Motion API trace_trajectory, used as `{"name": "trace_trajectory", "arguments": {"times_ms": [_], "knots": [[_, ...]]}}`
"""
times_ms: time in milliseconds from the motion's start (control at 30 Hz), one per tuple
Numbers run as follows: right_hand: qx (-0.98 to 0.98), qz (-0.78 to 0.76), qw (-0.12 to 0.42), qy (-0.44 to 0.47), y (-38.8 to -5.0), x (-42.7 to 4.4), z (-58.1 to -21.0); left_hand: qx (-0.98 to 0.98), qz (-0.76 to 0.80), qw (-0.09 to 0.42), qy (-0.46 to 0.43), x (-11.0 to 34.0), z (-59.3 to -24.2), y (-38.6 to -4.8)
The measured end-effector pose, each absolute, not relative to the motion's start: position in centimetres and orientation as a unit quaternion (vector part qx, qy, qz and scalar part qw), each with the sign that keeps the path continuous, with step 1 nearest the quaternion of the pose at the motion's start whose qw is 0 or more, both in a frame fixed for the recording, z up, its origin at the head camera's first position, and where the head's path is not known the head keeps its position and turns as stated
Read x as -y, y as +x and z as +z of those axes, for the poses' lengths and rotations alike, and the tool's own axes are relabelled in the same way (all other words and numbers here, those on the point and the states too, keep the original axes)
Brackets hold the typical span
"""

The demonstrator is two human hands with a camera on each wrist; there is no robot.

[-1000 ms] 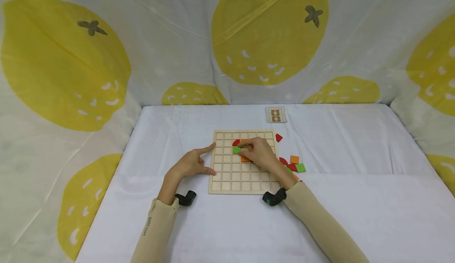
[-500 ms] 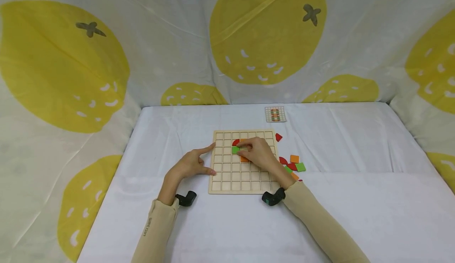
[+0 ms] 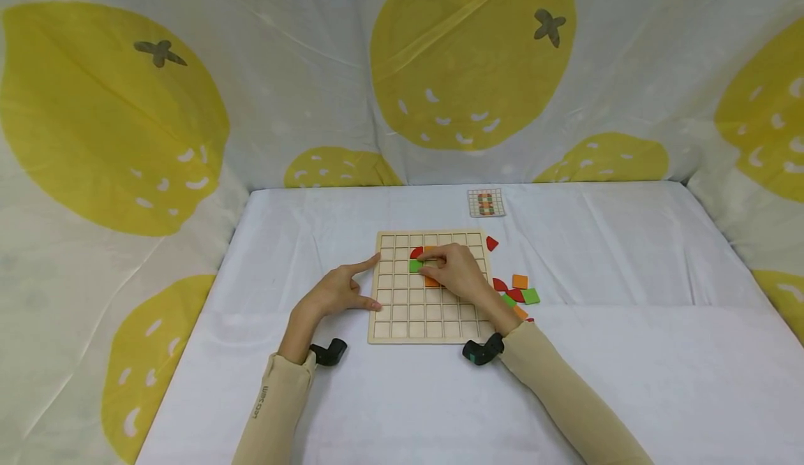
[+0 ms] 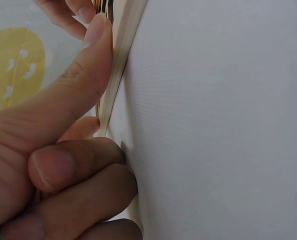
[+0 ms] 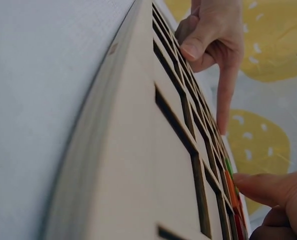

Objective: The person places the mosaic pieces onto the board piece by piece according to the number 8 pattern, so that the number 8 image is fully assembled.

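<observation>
You look to be at the step of seating tiles in the board (image 3: 399, 311). Your right hand (image 3: 461, 269) is over its upper middle, and the green tile (image 3: 414, 266) sits in the third column, directly below the red tile (image 3: 417, 252), its right edge at your fingertips. The upper orange tile (image 3: 430, 249) is just right of the red one; the lower orange tile (image 3: 431, 282) shows just below your thumb. The next move seems to call for checking that whatever is under your fingers sits flat in its cell, then lifting off without nudging its neighbours.

Your right thumb and index finger are a little apart at the tips. In the right wrist view a fingertip is at the edge of the orange and green; whether you are pinching a tile or only pressing, I cannot tell. Your left hand (image 3: 336, 288) has thumb and index finger spread wide, tips against the board's left edge, the other fingers curled in; it probably steadies the board.

Loose tiles (image 3: 530, 296) lie on the cloth to the board's right, a loose red tile (image 3: 493, 243) near its upper right corner, and the card (image 3: 486, 202) farther back.
</observation>
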State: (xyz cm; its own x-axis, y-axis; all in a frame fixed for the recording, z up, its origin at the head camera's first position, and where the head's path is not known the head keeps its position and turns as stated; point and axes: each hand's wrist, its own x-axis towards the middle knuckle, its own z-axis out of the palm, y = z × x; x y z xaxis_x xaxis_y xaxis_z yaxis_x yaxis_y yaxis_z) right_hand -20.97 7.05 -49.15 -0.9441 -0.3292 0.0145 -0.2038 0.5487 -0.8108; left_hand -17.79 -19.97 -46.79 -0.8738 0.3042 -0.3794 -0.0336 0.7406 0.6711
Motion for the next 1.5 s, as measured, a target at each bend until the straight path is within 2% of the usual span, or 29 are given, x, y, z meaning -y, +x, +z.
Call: {"name": "trace_trajectory", "arguments": {"times_ms": [267,867,1067,1267,1500], "knots": [[-0.875,-0.457,0.059,-0.15,-21.5,-8.5,-48.7,-0.902,0.354,0.238,0.072,20.0,-46.9,-17.7],[-0.892,-0.445,0.019,-0.076,-24.0,-16.8,-46.5,-0.902,0.356,0.234,0.072,20.0,-47.0,-17.7],[-0.897,-0.439,0.03,-0.042,-24.5,-18.8,-46.7,-0.901,0.358,0.235,0.069,20.0,-46.9,-17.7],[-0.899,-0.433,0.039,-0.047,-24.6,-19.7,-47.0,-0.901,0.357,0.235,0.067,20.0,-46.9,-17.7],[-0.897,-0.432,0.078,-0.054,-25.0,-20.1,-47.6,-0.9,0.36,0.234,0.071,20.0,-46.9,-17.7]]}}
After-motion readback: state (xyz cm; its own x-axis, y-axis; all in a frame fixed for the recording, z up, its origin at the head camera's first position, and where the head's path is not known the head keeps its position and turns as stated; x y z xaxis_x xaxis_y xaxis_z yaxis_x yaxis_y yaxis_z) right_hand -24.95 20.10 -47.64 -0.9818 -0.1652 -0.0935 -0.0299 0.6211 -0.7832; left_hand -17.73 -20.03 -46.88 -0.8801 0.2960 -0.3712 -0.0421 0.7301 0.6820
